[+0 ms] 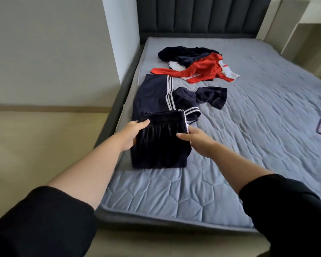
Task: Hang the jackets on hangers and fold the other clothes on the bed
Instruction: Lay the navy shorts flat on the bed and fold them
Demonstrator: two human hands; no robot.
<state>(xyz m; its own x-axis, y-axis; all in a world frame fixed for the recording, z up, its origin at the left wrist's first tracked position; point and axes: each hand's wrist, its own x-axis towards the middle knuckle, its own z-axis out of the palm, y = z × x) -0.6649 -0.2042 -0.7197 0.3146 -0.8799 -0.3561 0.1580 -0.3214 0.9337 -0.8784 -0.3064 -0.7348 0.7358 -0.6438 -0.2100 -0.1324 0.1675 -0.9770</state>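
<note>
While we are looking down at the bed (248, 127), we are holding folded dark shorts (161, 145), which are lying on it near its 8 o'clock edge. Our left hand (135, 132) is gripping their 9 o'clock side, thumb curling over the waistband, other fingers hidden. Our right hand (195, 138) is pinching the 3 o'clock side, thumb on top. A striped garment (152, 93) is lying at 12 o'clock, touching the shorts, and a red heap (198, 71) is sitting beyond at 1 o'clock.
</note>
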